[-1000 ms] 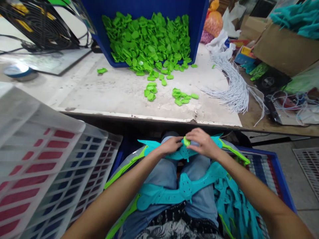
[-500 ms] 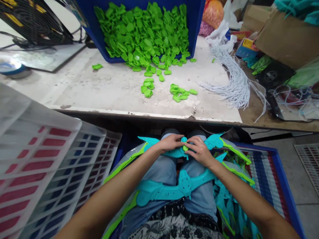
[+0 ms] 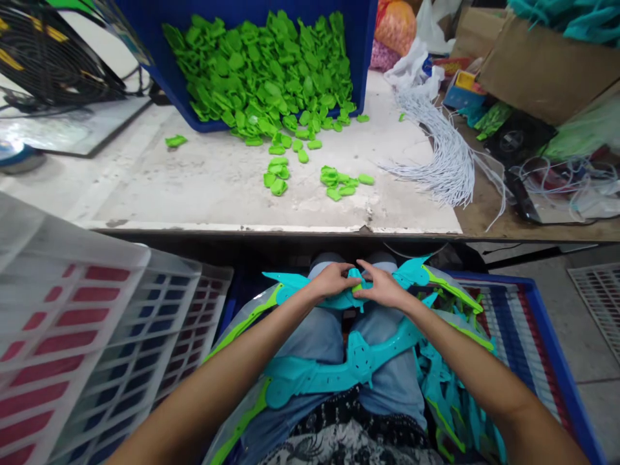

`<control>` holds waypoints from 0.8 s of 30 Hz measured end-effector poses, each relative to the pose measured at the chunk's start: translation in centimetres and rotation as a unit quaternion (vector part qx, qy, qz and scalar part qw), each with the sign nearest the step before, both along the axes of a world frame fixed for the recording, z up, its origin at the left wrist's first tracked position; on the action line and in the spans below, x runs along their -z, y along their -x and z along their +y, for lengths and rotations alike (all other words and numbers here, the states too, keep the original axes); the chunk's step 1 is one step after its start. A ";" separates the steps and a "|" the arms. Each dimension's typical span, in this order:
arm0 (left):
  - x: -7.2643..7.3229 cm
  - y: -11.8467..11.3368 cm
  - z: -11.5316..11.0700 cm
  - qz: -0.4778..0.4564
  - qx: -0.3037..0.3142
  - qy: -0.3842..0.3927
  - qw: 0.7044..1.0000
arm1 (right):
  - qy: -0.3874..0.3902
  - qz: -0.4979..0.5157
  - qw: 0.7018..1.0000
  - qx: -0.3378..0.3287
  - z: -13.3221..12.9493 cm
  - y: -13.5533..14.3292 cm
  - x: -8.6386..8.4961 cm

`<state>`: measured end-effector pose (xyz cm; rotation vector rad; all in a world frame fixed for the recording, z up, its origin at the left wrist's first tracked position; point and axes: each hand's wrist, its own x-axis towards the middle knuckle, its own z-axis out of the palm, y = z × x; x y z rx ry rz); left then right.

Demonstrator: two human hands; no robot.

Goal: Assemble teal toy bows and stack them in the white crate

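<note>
One green clip [image 3: 357,288], at far turquoise frame [image 3: 346,301] centre: our right hand [image 3: 382,286] is spreading its fingers wider, apparently easing pressure; whether our left hand [image 3: 333,281] is gripping, we cannot tell.

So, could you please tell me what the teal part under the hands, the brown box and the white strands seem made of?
The teal part looks like smooth moulded plastic, given its even colour and crisp edges. The brown box seems matte cardboard, from its dull, flat panels. The white strands look like matte cord, bending loosely; fibre is unclear.
</note>
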<state>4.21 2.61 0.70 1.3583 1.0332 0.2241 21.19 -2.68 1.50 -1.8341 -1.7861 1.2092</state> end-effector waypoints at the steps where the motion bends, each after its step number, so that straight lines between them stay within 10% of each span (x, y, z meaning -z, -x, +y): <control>1: -0.1 -0.1 0.0 0.001 -0.002 0.011 1.000 | 0.010 -0.017 1.000 -0.010 0.3 0.1 -0.1; 7: -0.1 -0.5 0.2 0.003 -0.045 0.049 0.998 | 0.015 -0.060 0.998 -0.022 0.7 0.3 -0.6; 12: -0.8 -0.2 -0.6 0.053 0.007 -0.125 0.991 | -0.068 -0.127 0.984 -0.107 2.3 0.5 -3.9; 17: -1.4 0.0 -5.1 0.166 0.057 -0.372 0.911 | -0.322 -0.234 0.917 -0.036 9.7 3.2 -7.6; 24: 0.6 1.0 -6.8 0.265 0.177 -0.469 0.824 | -0.338 -0.333 0.879 -0.055 16.0 5.8 -7.5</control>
